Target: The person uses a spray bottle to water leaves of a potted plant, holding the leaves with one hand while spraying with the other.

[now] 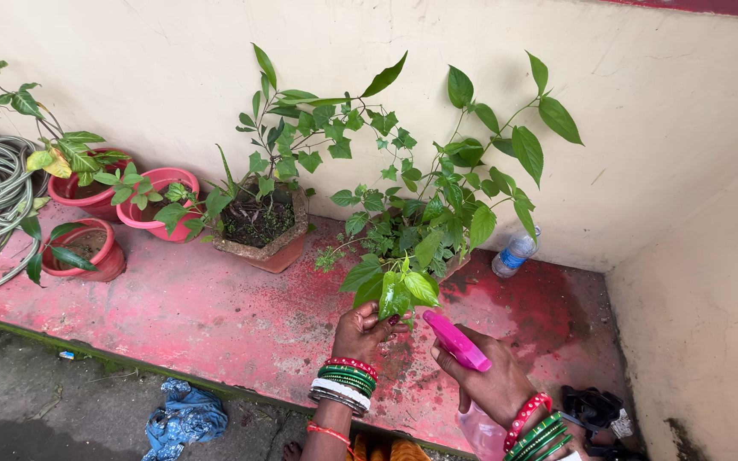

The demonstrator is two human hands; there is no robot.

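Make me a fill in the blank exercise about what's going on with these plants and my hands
1. The right hand holds a spray bottle with a ____ nozzle.
2. The left hand grips a sprig of ____ leaves.
3. A plastic water bottle stands against the ____.
4. A coiled ____ lies at the far left beside the red pots.

Missing words: pink; green; wall; hose
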